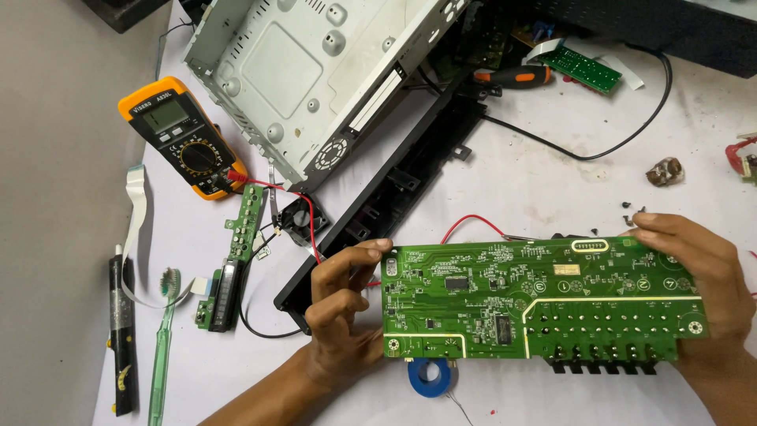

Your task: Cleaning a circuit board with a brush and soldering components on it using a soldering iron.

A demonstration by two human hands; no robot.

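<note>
I hold a large green circuit board [536,298] flat in front of me, solder side up, with black connectors along its lower edge. My left hand [341,315] grips its left edge with the thumb on the top corner. My right hand [698,272] grips its right edge, fingers over the top right corner. A red wire [473,223] runs out from behind the board's upper edge.
A yellow multimeter [183,136] lies upper left beside an open grey metal chassis [315,71] and a black front panel [378,197]. Narrow green boards [246,219], a green toothbrush [163,331], a black pen-like tool [122,339], blue tape roll [431,377], orange-handled screwdriver [516,76] and loose screws [631,211] lie around.
</note>
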